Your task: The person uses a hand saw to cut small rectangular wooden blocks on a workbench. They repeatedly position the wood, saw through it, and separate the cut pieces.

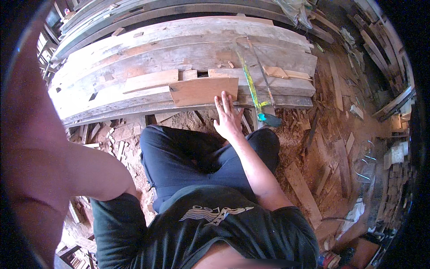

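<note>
My right hand [229, 120] reaches forward over my crossed legs with its fingers stretched out. Its fingertips rest on the lower right part of a flat reddish-brown piece of wood [201, 92], and nothing is gripped. Just right of the hand, a hacksaw [251, 83] with a worn yellow-green frame leans over the planks, its teal handle [269, 119] toward me. My left arm [96, 172] is raised close to the camera and fills the left side; the left hand itself is outside the picture.
The wood piece lies on a stack of long weathered planks [179, 56]. Small offcuts [286, 72] sit on top at the right. Sawdust and scrap strips cover the floor [320, 148]. More timber [389, 58] is piled at the far right, with a bent wire [363, 163] nearer.
</note>
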The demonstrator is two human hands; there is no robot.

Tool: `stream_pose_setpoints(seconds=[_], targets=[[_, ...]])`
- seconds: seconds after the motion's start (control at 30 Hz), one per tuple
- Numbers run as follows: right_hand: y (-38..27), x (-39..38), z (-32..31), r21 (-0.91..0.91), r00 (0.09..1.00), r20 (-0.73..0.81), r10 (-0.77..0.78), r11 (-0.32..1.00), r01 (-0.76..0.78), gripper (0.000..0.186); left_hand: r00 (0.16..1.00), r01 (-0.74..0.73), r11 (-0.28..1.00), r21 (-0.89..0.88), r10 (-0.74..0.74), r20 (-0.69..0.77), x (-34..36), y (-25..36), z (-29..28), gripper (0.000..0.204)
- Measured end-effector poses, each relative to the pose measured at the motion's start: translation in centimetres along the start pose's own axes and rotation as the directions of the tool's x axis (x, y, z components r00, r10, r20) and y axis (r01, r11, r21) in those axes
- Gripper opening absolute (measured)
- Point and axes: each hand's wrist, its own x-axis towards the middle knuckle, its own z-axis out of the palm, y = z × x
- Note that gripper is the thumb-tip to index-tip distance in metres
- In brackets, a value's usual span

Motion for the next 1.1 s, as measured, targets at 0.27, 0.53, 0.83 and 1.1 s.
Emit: stream_pose_setpoints(seconds=[0.27, 0.53, 0.83, 1.1], targets=[[0.4, -0.1, 0.5, 0.034, 0.998, -0.049, -0.026, 0.999, 0.028, 0.102, 0.406, 0.794, 0.269, 0.545, -0.902, -0.146, -20.3, -3.3, 1.2, 0.069], [0.3, -0.1, 0.8, 0.031, 0.998, -0.066, -0.025, 0.999, 0.027, 0.104, -0.496, 0.364, -0.366, 0.856, -0.855, -0.154, -41.0, 4.3, 2.0, 0.119], [-0.2, -0.2, 0.9, 0.045, 0.998, -0.059, -0.003, 0.999, 0.006, 0.103, -0.821, 0.133, -0.264, 0.955, -0.569, -0.043, -38.8, 0.3, 1.3, 0.118], [-0.3, -0.2, 0.7, 0.032, 0.999, -0.041, 0.006, 0.999, -0.005, 0.103, -0.830, 0.114, -0.301, 0.947, -0.553, -0.076, -37.8, -0.2, 1.6, 0.119]])
